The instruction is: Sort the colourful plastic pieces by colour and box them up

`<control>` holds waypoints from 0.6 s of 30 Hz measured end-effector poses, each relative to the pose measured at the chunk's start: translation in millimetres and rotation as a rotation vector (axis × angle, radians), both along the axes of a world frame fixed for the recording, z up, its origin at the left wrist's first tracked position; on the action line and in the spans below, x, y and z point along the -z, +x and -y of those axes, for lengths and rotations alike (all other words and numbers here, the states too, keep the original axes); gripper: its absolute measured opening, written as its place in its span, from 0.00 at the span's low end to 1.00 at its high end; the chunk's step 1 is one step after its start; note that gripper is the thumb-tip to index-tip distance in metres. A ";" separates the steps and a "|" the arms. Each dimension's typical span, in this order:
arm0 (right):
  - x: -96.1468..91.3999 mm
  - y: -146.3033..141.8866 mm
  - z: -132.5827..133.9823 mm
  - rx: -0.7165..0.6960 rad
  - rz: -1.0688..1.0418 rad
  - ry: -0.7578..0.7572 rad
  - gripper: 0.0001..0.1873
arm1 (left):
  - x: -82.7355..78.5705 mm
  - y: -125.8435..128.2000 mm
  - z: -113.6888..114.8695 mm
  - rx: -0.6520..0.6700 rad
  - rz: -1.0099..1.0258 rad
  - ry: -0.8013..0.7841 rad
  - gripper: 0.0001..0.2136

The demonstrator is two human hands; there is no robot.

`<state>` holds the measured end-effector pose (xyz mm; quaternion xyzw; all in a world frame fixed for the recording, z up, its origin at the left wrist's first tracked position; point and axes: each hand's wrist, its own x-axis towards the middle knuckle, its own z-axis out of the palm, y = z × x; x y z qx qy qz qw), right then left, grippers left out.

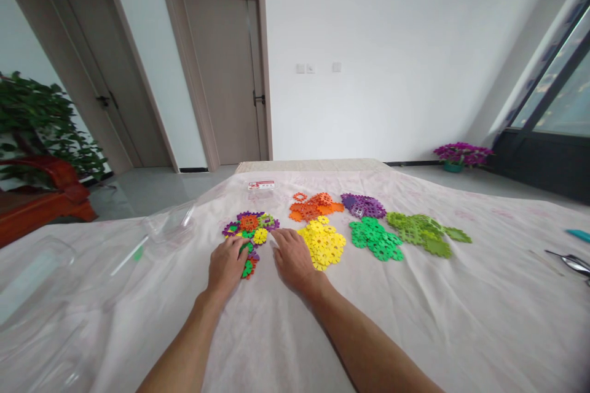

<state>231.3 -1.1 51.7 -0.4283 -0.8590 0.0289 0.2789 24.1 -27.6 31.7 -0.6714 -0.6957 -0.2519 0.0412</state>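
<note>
A mixed pile of flower- and gear-shaped plastic interlocking pieces in purple, orange, green and yellow lies on the cloth in front of me. My left hand rests at its left side, fingers stretched over the nearer pieces and touching them. On the opposite side is my right hand, its fingers extended toward the pile, with nothing visible in them. A yellow flower piece lies between the two hands. Just right of my right hand sits a heap of yellow flower pieces, partly covered by that hand.
Sorted heaps of orange pieces, purple pieces, green pieces and lime pieces lie to the right. Clear plastic containers stand at left. Scissors lie near the right edge of the cloth-covered table.
</note>
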 end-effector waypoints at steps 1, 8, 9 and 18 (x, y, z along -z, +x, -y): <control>1.2 -1.2 0.6 -0.006 0.007 -0.003 0.25 | -0.6 0.8 0.4 0.001 -0.012 -0.001 0.14; 5.5 -2.9 -2.1 -0.026 0.050 -0.048 0.28 | -2.8 4.5 2.5 0.002 -0.089 -0.019 0.15; 5.5 -3.2 -2.0 -0.029 0.056 -0.050 0.28 | -2.5 4.7 2.3 0.001 -0.099 -0.022 0.16; 5.3 -8.4 -2.9 -0.025 0.095 -0.058 0.31 | 0.2 7.2 0.9 0.005 -0.157 -0.026 0.17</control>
